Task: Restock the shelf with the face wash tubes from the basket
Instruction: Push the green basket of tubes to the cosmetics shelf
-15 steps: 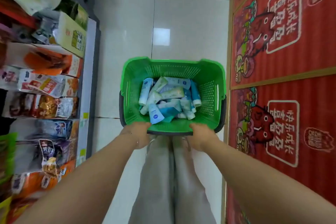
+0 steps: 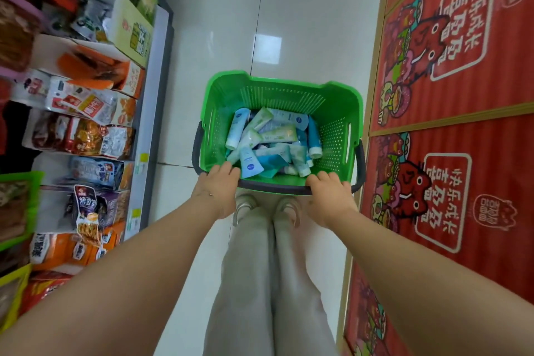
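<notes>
A green plastic basket (image 2: 335,113) with dark grey handles hangs in front of me over the white tiled floor. Inside lie several face wash tubes (image 2: 267,140), white, pale green and blue, piled loosely. My left hand (image 2: 218,186) grips the near rim at the basket's left corner. My right hand (image 2: 329,191) grips the same rim at the right corner. Both arms are stretched forward.
Shelves (image 2: 156,72) packed with snack bags and boxes run along my left. A red panel wall (image 2: 450,153) with cartoon figures lines my right. My legs and shoes (image 2: 245,205) stand below the basket in the narrow aisle.
The basket and my hands sit a little lower and nearer to me in view, and my shoes now show. The grip on the rim is unchanged.
</notes>
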Available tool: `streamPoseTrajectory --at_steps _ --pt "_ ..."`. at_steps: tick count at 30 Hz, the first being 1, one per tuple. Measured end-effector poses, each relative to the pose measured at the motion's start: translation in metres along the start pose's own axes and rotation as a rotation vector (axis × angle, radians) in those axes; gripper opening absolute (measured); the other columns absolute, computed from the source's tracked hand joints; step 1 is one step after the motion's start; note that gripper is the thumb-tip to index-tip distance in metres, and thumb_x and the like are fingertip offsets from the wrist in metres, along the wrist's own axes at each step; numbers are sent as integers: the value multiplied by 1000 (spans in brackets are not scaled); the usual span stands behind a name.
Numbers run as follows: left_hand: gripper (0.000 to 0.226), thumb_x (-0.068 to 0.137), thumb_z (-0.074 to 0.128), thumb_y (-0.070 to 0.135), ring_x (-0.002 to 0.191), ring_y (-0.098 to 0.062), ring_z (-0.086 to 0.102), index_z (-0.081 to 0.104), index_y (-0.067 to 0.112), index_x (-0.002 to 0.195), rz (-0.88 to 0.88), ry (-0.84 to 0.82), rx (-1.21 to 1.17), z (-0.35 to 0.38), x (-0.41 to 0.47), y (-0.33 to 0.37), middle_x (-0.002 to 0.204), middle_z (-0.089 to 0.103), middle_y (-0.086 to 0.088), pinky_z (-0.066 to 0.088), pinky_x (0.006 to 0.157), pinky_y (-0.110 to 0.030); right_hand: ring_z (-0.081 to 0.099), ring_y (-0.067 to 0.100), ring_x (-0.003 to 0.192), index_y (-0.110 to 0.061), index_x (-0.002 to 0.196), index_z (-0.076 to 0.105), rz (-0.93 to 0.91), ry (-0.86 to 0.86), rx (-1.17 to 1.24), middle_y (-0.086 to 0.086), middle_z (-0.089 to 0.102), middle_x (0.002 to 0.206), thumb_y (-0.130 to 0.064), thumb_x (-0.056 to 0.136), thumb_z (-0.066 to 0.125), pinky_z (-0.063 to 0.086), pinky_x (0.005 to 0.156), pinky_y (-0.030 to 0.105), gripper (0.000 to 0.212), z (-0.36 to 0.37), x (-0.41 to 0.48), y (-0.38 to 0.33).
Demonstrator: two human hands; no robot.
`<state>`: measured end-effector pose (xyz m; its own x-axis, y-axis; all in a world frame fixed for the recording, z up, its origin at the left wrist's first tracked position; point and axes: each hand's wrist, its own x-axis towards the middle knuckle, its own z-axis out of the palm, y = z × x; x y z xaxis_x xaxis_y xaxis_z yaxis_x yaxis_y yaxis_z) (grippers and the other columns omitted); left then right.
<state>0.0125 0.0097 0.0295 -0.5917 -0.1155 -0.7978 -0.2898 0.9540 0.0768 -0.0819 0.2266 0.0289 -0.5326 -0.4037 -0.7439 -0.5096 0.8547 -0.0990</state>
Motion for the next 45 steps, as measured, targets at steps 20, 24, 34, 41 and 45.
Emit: streamPoseTrajectory --at_steps 20,24,34,41,45 --pt "18 91 53 21 78 -25 50 38 14 97 66 102 -19 -120 14 -8 94 49 -4 41 67 -34 44 23 79 -12 108 40 -182 63 -93 8 47 106 -7 92 46 34 69 34 18 -119 15 20" --pt "23 90 56 29 76 -27 53 37 15 94 98 159 0 -155 -17 -16 88 49 -3 43 65 -34 54 28 89 -12 112 42 -206 123 -105 7 49 106 -21 96 48 36 70 36 20 -161 -10 12" --pt "23 92 55 38 68 -20 51 46 17 91 189 313 182 -293 -133 -13 78 49 0 38 56 -29 60 29 94 -14 103 50 -209 325 -150 5 60 100 -33 96 51 45 71 37 21 -294 -115 -4" --pt "23 94 46 37 77 -27 53 50 16 102 224 534 359 -395 -212 -6 90 58 -6 40 67 -32 61 31 95 -14 104 51 -222 560 -255 8 63 102 -34 96 47 38 66 35 22 -396 -189 -8" --pt "26 95 46 38 90 -29 62 52 16 108 198 623 414 -452 -251 -1 104 62 -9 37 66 -30 62 32 96 -15 107 50 -224 631 -317 9 64 104 -34 96 46 45 71 37 22 -455 -217 -8"
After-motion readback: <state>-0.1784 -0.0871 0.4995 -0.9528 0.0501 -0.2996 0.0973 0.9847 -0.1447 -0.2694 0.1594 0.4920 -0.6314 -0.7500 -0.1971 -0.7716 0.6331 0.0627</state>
